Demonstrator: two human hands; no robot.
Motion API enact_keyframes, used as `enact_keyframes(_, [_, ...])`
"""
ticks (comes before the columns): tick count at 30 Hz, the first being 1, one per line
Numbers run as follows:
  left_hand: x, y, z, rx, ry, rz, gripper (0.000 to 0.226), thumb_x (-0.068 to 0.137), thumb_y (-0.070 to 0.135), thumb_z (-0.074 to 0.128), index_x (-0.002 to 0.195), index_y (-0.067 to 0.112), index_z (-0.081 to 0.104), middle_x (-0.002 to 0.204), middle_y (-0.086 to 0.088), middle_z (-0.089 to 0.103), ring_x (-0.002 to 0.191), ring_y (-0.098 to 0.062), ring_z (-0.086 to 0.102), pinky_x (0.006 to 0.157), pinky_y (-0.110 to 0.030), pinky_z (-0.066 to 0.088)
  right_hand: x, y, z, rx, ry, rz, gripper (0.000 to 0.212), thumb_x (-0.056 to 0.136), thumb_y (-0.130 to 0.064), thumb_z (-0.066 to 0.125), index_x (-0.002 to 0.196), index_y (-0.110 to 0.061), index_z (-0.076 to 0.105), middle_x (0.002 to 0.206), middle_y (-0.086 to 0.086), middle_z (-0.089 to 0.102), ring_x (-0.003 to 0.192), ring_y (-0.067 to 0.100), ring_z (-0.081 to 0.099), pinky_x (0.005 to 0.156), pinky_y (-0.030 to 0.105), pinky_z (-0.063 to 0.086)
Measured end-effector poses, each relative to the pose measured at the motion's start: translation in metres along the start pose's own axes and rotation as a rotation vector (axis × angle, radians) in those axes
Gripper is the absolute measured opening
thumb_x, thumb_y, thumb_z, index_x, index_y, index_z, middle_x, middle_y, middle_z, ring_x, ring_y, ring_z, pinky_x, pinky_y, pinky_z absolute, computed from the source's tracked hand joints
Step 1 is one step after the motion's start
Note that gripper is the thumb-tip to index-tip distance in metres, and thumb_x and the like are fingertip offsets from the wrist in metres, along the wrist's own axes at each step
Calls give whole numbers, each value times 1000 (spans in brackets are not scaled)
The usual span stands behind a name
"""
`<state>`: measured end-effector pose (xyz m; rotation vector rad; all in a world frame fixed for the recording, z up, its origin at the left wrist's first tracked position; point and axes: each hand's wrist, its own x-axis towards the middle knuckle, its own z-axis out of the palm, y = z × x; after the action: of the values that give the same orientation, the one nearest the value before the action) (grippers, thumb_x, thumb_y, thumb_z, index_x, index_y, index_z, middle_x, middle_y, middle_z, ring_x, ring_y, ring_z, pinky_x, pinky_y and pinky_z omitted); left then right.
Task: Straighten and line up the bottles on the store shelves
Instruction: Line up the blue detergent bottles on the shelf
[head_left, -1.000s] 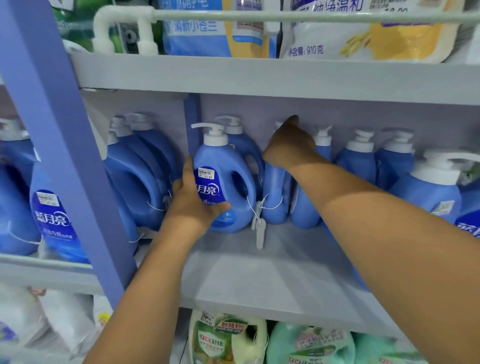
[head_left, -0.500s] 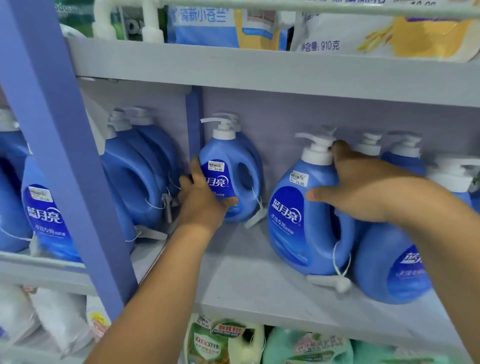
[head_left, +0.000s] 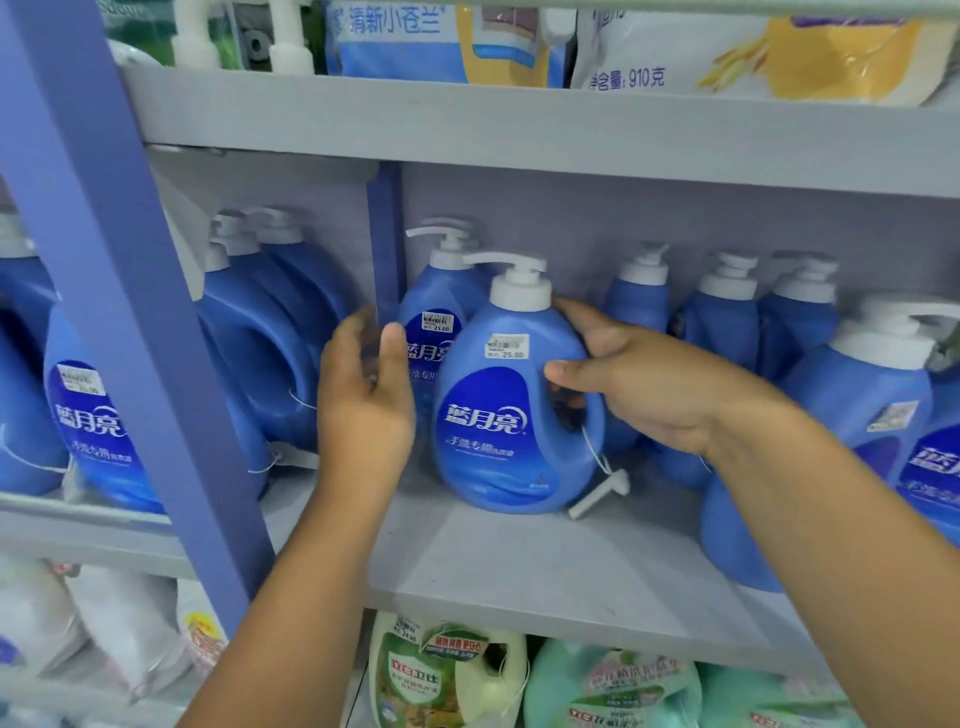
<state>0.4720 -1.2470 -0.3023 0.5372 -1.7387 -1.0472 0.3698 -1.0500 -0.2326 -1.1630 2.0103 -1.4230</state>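
A blue detergent bottle with a white pump (head_left: 504, 410) stands upright on the grey shelf (head_left: 545, 561), label facing me. My right hand (head_left: 644, 384) grips it by the handle side, thumb at the front. Just behind it to the left stands a second blue pump bottle (head_left: 431, 332), close to the purple upright. My left hand (head_left: 366, 400) is blurred, fingers loosely spread, beside that rear bottle; it holds nothing. More blue pump bottles (head_left: 722, 322) line the back of the shelf to the right.
A purple post (head_left: 130, 322) splits the shelving; blue bottles (head_left: 93, 426) fill the left bay. A large blue bottle (head_left: 872, 405) stands at the right front. Refill bags (head_left: 753, 47) sit on the shelf above, green bottles (head_left: 441, 675) below. A white security tag (head_left: 597, 493) hangs off the held bottle.
My right hand has carried the front bottle leftwards, setting it just in front of the rear bottle. My left hand has let go of the rear bottle and drawn back a little.
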Motion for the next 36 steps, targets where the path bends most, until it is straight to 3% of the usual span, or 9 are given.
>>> enact_keyframes(2, [-18, 11, -12, -118, -142, -13, 44, 98, 45, 61, 137, 29, 53, 122, 18, 62, 101, 16, 59, 85, -7, 48, 13, 2, 18, -130, 74, -22, 57, 99, -2, 54, 146, -32, 45, 123, 3, 70, 97, 13, 63, 89, 35, 52])
enact_keyframes(7, [-22, -4, -12, 131, -259, 109, 125, 60, 48, 93, 157, 40, 16, 146, 16, 31, 136, -8, 38, 106, -24, 39, 27, -12, 31, -255, 125, 19, 36, 98, -10, 59, 132, -22, 60, 126, -5, 69, 117, 10, 63, 101, 25, 50])
enact_keyframes(10, [-18, -10, -6, 128, -248, 91, 129, 60, 42, 96, 159, 38, 12, 151, 11, 29, 133, -1, 31, 102, -10, 27, 26, -35, -5, -547, 531, 2, 19, 92, -23, 53, 104, -18, 67, 107, 2, 67, 108, 21, 62, 79, 15, 46])
enact_keyframes(12, [-16, -11, -1, 124, -256, 54, 128, 63, 40, 96, 159, 37, 11, 153, 9, 27, 127, 5, 27, 95, -4, 23, 23, -46, -29, -759, 660, 174, 33, 96, -30, 53, 121, -11, 61, 125, 11, 60, 111, 30, 61, 81, 23, 44])
enact_keyframes(18, [-10, -16, 11, 132, -209, -13, 128, 57, 44, 96, 157, 34, 17, 151, 2, 30, 139, -19, 34, 99, -26, 31, 31, -47, -43, -790, 501, 478, 39, 95, -41, 62, 91, -4, 55, 93, 14, 65, 76, 30, 65, 65, 33, 55])
enact_keyframes(22, [-12, -18, 10, 150, -194, 15, 127, 57, 47, 95, 157, 32, 17, 151, 2, 31, 139, -20, 34, 100, -29, 32, 46, -48, -42, -792, 560, 473, 84, 84, -45, 78, 137, 5, 37, 120, 15, 60, 100, 38, 67, 80, 44, 59])
enact_keyframes(27, [-16, -24, 4, 109, -194, 30, 121, 62, 46, 94, 156, 36, 18, 149, 7, 31, 139, -15, 34, 99, -29, 35, 57, -38, -48, -526, 499, 471, 68, 81, -20, 79, 132, -10, 35, 116, 11, 56, 81, 41, 72, 70, 56, 63])
enact_keyframes(33, [-19, -25, 3, 58, -194, 33, 117, 66, 41, 93, 156, 39, 18, 149, 13, 30, 137, -9, 34, 97, -27, 34, 58, -44, -67, -549, 334, 420, 65, 91, -23, 76, 146, -12, 43, 151, -9, 49, 128, 21, 57, 103, 35, 51])
enact_keyframes(36, [-20, -28, 3, 32, -199, 20, 116, 68, 40, 92, 156, 41, 17, 142, 19, 28, 135, -7, 35, 96, -26, 35, 58, -45, -74, -454, 296, 392, 80, 91, -12, 76, 156, -14, 29, 138, -18, 51, 124, 7, 53, 83, 18, 53])
